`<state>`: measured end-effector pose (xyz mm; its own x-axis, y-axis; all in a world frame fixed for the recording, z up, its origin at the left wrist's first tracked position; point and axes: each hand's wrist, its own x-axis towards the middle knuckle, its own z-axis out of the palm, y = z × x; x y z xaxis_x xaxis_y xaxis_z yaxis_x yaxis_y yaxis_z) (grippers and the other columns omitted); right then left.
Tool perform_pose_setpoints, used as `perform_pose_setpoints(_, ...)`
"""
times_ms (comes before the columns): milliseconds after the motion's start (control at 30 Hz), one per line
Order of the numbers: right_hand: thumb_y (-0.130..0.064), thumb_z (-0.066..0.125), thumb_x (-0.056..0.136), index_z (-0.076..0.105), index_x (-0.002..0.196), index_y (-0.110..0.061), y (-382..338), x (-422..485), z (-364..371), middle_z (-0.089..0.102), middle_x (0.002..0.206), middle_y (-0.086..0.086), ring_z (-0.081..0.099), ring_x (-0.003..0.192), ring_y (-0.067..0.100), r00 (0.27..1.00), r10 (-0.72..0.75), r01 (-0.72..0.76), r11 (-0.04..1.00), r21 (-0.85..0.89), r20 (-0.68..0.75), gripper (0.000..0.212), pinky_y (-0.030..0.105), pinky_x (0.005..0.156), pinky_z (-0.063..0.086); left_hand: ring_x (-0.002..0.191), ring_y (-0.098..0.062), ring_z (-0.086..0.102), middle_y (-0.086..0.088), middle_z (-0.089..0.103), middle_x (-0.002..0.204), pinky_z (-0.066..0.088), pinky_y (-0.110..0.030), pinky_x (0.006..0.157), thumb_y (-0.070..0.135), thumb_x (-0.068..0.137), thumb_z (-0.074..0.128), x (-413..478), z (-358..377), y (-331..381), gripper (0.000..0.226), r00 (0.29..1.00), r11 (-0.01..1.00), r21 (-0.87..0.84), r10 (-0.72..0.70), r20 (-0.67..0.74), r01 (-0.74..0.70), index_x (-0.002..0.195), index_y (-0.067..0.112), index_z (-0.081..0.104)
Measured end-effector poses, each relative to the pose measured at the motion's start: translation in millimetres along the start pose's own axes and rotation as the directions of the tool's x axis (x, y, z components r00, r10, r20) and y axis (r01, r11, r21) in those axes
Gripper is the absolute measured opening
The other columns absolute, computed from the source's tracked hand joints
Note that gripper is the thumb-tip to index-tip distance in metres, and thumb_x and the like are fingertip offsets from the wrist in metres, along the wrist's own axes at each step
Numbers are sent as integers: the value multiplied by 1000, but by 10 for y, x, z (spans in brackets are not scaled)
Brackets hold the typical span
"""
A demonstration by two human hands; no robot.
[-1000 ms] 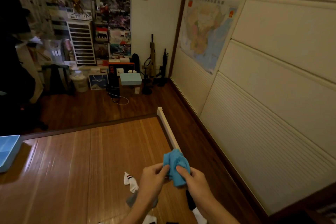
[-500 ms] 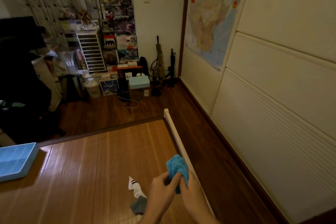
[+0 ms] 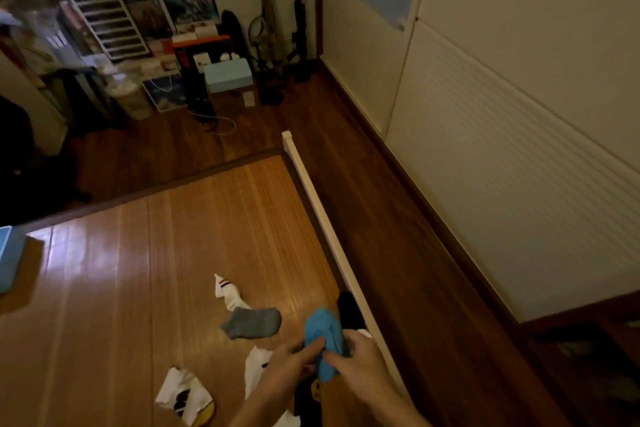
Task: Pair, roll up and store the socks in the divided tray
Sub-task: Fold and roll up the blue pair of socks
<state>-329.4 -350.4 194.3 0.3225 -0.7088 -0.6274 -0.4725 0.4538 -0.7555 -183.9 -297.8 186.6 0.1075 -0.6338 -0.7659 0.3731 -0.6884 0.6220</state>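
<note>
Both hands meet on the blue sock bundle [image 3: 325, 331], held low over the near right part of the bamboo mat [image 3: 166, 253]. The left hand [image 3: 289, 366] pinches the bundle's left side, its fingers [image 3: 311, 345] laid along the cloth. The right hand [image 3: 362, 362] grips it from the other side, thumb pressed on the front and the remaining fingers curled behind.

Loose socks lie on the mat around the hands. A gray sock [image 3: 252, 322] lies flat just left of the bundle, its edge over the toe of a white striped sock [image 3: 227, 293]. A black sock [image 3: 348, 310] sits behind the bundle, close against the white rail [image 3: 322, 218] that borders the mat on the right. Nearer the camera, a white sock [image 3: 257, 366] shows partly under the left hand, and a white sock with black and yellow markings [image 3: 185, 395] lies crumpled to its left.

The blue tray [image 3: 10, 260] rests at the mat's far left edge, well apart from the hands (only a corner shows, so its compartments cannot be made out). Beyond the mat, dark wooden floor [image 3: 398, 270] runs to the paneled wall.
</note>
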Motion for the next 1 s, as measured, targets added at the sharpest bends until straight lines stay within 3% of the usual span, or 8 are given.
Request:
perform_pose_setpoints(100, -15, 75, 86, 69, 115, -20, 255, 204, -16, 75, 104, -4, 71, 97, 9, 999, 26, -25, 999, -22, 44, 30, 38, 92, 58, 91, -26, 75, -12, 78, 102, 58, -33, 85, 19, 94, 70, 323, 22, -282, 28, 995, 992, -77, -100, -12, 99, 114, -2, 73)
perform_pose_setpoints(233, -18, 74, 89, 69, 118, -16, 492, 687, -2, 74, 103, -4, 70, 95, 7, 997, 70, -68, 996, -55, 25, 29, 27, 84, 59, 109, -30, 72, -15, 77, 112, 53, -43, 104, 21, 100, 64, 875, 23, -442, 29, 987, 988, -22, -156, -25, 155, 119, 0, 72)
perform_pose_setpoints(333, -23, 73, 92, 67, 115, -18, 577, 1192, 48, 71, 97, -7, 69, 87, 4, 997, 75, -78, 992, -102, -28, 25, 18, 72, 57, 103, -28, 73, -17, 77, 110, 56, -39, 96, 23, 102, 62, 1394, -5, -440, 29, 988, 990, 15, -141, -59, 142, 121, 3, 70)
perform_pose_setpoints(500, -24, 73, 92, 60, 114, -16, 714, 2201, 123, 69, 100, -3, 68, 84, 7, 992, 27, -44, 990, -134, -127, 27, 24, 68, 60, 90, -21, 75, -11, 76, 100, 60, -27, 68, 16, 93, 74, 2365, -82, -328, 26, 972, 996, -70, -70, -225, 55, 113, 13, 58)
perform_pose_setpoints(667, -20, 76, 88, 48, 125, -14, 965, 3065, 152, 61, 114, 0, 62, 89, 6, 957, -54, -15, 972, -233, -286, 46, 11, 60, 50, 93, -21, 73, -13, 73, 106, 60, -28, 71, 14, 97, 68, 3280, -40, -280, 21, 971, 1000, -9, -8, -238, 6, 115, 10, 58)
perform_pose_setpoints(767, -26, 70, 92, 46, 134, -17, 1156, 3398, 206, 54, 128, 0, 56, 113, 13, 940, -169, 0, 867, -498, -295, 49, 23, 85, 52, 82, -15, 74, -11, 75, 98, 60, -25, 68, 10, 100, 63, 3716, -21, -383, 4, 970, 1000, 26, 2, -243, 4, 103, 10, 65)
perform_pose_setpoints(867, -38, 61, 96, 44, 140, -20, 1286, 3597, 209, 41, 136, 1, 42, 121, 16, 913, -326, -4, 596, -803, -247, 50, 30, 100, 42, 76, -13, 72, -9, 75, 96, 56, -23, 61, 10, 100, 62, 4012, -14, -520, 9, 961, 996, 91, 10, -276, 16, 108, 8, 65)
perform_pose_setpoints(1000, -37, 57, 98, 45, 141, -18, 1403, 3750, 171, 45, 132, 1, 44, 118, 15, 897, -387, 56, 575, -816, -212, 48, 29, 100, 41, 88, -10, 70, 1, 69, 105, 58, -24, 69, 20, 98, 67, 4200, -17, -590, 23, 933, 950, 308, 156, -324, -52, 119, 18, 59)
